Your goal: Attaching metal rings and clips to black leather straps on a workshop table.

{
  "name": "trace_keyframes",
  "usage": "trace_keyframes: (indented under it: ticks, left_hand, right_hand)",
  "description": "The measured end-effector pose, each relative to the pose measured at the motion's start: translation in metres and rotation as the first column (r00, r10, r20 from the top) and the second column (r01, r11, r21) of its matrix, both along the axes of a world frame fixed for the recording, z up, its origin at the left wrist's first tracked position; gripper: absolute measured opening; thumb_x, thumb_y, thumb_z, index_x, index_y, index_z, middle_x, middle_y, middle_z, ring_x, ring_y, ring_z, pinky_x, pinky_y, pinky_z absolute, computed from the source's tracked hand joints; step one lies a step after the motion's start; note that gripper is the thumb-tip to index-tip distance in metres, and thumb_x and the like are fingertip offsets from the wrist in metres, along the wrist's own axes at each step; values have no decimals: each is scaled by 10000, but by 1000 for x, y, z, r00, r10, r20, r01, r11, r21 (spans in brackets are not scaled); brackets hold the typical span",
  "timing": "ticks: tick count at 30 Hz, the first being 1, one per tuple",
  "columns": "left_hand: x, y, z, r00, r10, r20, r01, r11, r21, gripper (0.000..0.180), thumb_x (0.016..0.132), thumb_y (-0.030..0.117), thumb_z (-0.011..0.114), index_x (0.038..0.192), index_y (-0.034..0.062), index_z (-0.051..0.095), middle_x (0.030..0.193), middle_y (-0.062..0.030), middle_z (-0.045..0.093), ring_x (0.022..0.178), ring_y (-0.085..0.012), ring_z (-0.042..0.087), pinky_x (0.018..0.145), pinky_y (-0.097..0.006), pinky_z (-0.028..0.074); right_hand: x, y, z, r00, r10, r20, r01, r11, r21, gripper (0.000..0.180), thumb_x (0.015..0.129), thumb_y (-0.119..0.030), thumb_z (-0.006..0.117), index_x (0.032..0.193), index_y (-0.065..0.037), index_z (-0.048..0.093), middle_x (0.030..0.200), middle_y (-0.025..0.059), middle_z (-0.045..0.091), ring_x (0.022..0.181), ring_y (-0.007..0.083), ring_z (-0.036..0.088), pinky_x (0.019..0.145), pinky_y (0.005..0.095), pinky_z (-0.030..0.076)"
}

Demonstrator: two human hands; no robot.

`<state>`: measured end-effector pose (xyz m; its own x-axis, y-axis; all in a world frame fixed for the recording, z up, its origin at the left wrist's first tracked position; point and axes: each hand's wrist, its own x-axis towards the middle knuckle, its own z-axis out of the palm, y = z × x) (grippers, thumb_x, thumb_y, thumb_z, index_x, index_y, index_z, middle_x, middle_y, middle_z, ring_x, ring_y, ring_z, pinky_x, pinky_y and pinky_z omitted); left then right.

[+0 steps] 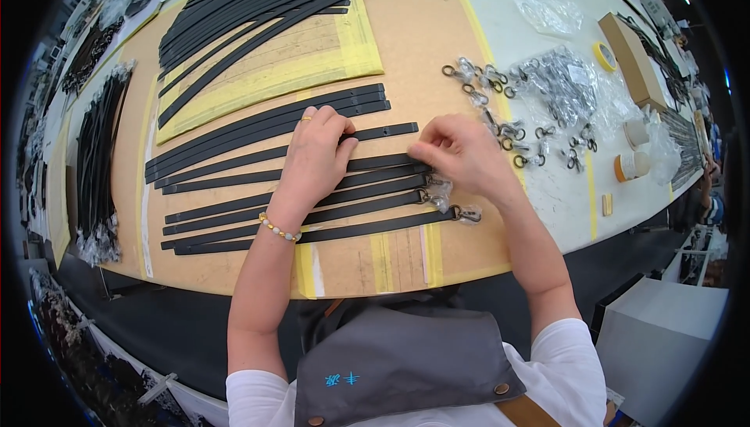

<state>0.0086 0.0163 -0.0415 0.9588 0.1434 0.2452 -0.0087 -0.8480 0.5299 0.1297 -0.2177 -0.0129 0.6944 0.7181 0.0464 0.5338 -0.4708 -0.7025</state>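
Note:
Several flat black straps lie side by side across the tan work board. My right hand (465, 153) is closed in a pinch at the right end of one black strap (379, 163). My left hand (319, 153) rests across the middle of the row, its fingers curled and thumb tucked in; what they hold, if anything, is hidden. Just beyond lies another strap (398, 129) with a bare, holed end. Nearer to me, straps end in metal snap hooks in clear wrap, such as this snap hook (466, 214).
A pile of black straps (258, 21) covers a yellow-edged board (363, 44) at the far left. Wrapped snap hooks (512, 134) and a plastic bag of hardware (562, 83) lie right. Beyond are yellow tape (604, 56), a cardboard box (631, 60) and an orange-labelled jar (631, 166). Bundled straps (101, 153) lie left.

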Motion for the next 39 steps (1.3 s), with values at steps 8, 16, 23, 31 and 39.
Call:
trace_keyframes:
  ticks: [8,16,23,31,39]
  left_hand:
    - [5,-7,-4,997,-57,52,63,990,-123,193,872,74,750,1031,17,656,984,-92,603,1017,-267,542,936,-361,447]
    - [5,-2,-2,992,-104,-73,89,978,-188,163,892,71,750,983,24,623,926,-77,622,939,-226,575,857,-350,478]
    - [-3,-4,27,983,-177,48,161,710,-685,198,940,87,760,1099,10,671,907,-21,708,829,-73,635,757,-242,529]
    - [-6,-12,28,976,-149,161,219,730,-648,219,870,34,812,1066,-1,720,968,-33,721,900,-88,664,835,-241,551]
    - [-9,-18,30,967,-189,169,253,740,-623,206,834,-12,799,1019,-1,709,938,-11,692,833,-62,621,736,-214,511]
  right_hand:
    - [53,-52,3,881,-404,244,465,836,-293,317,879,-270,759,1051,-25,655,920,90,728,810,275,687,775,404,538]
    - [37,-24,9,899,-201,-388,292,937,191,220,921,-108,677,1126,-34,647,882,16,661,799,121,679,687,255,544]
    - [26,-16,-7,415,388,-823,355,764,539,185,944,-36,644,1113,-64,575,1053,42,647,892,134,715,767,226,603]
    - [7,-3,-6,198,517,-833,454,705,545,199,962,-84,662,1126,-58,553,991,34,632,830,101,682,725,211,585]
    - [-2,1,-11,149,458,-876,403,781,477,246,991,-107,628,1207,-34,535,1019,85,659,807,90,665,688,198,553]
